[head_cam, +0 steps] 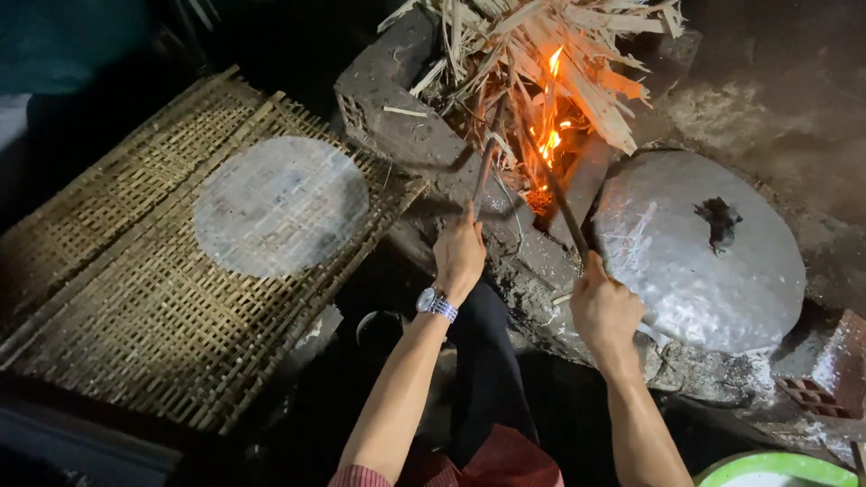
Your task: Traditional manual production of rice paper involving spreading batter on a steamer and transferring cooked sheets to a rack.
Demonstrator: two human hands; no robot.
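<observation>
My left hand [458,255], with a wristwatch [437,304] on the wrist, grips a thin stick [489,155] that reaches up into the fire [548,135]. In my right hand [603,308] is a second dark stick [566,215], also pointing into the flames. The fire burns among pale dry husks and split stalks [541,45] piled in a clay and brick stove [397,117]. A round metal lid [695,252] with a dark knob covers the stove's top just right of my right hand.
A woven bamboo mat [135,298] lies at the left with a thin round translucent sheet [280,206] spread on it. A red hollow brick [825,379] is at the right edge. The rim of a green bowl [776,467] shows bottom right.
</observation>
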